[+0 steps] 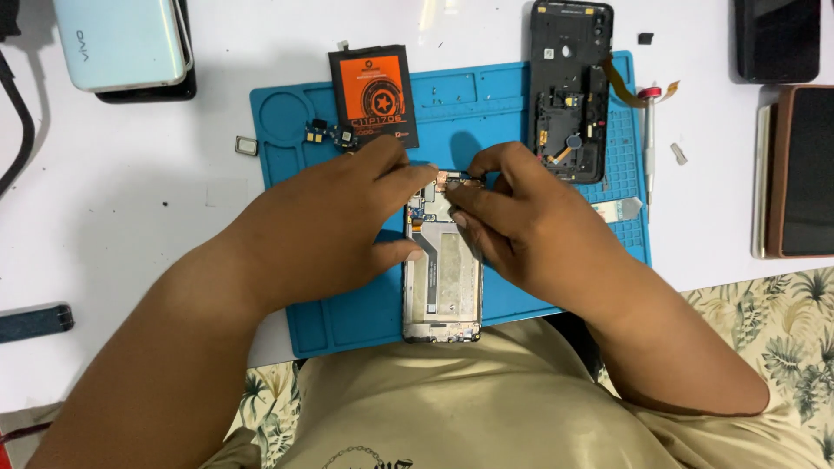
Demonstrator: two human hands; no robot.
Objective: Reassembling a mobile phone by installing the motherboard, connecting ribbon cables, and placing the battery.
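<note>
the opened phone frame point(441, 278) lies mid-mat point(287, 130). left hand point(334, 217) clamps its left edge; right hand point(521, 217) fingers pinch together on a small part at its far end. a slip there could likely tear the flex.

One mat point(304, 113), one battery point(372, 87) (orange-labelled)

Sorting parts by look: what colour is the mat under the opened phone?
The mat is blue, seen best in the head view, under the opened phone.
</note>
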